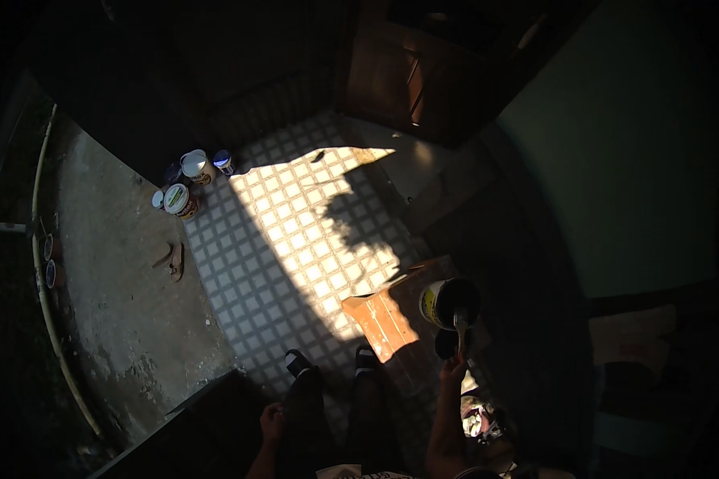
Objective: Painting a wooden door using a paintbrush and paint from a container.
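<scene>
**Bucket point(428, 306) before your right hand point(453, 369)**

Beyond your hands, the tiled floor point(295, 233) carries cardboard point(380, 323), perhaps for protection. The bucket sits within reach; your right hand pinches the handle of the brush point(460, 320), likely keeping bristles above the opening. Whether your left hand point(272, 420) grips anything, I cannot tell.

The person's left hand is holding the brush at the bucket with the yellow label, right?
Not quite: the head view shows the brush in the right hand, not the left hand. It is at the yellow-labelled bucket, as you said.
</scene>
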Tool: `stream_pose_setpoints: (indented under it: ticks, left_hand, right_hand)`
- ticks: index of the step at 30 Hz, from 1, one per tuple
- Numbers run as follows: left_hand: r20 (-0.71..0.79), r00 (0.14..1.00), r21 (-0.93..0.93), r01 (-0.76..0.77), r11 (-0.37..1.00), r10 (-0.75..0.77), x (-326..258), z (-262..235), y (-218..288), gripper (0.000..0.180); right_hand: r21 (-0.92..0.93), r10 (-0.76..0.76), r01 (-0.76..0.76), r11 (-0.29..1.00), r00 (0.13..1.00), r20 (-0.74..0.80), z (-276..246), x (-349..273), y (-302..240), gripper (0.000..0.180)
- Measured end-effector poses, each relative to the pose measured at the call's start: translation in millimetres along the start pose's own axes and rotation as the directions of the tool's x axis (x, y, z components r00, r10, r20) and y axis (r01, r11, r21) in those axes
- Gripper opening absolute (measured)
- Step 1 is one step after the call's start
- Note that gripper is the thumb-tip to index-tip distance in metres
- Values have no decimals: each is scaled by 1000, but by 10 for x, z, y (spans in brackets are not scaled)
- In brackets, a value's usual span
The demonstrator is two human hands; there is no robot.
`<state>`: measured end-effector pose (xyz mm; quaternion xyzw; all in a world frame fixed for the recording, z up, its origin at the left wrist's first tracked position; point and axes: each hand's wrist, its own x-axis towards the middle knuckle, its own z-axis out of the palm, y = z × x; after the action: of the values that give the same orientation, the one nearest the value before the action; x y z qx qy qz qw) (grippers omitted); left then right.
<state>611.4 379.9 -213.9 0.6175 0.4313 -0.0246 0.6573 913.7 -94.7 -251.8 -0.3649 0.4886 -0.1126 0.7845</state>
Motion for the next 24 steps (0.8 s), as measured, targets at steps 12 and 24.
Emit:
stream_pose_setpoints:
  ticks: [12, 24]
  left_hand:
    - [61, 997, -60, -34, 998, 37, 267, -229, 210, 25]
    - [91, 989, -5, -119, 993, 119, 89, -148, 159, 21]
  right_hand:
    - [4, 63, -62, 998, 996, -56, -240, 301, 92, 19]
    - [-1, 28, -29, 1000, 969, 246, -171, -79, 5, 24]
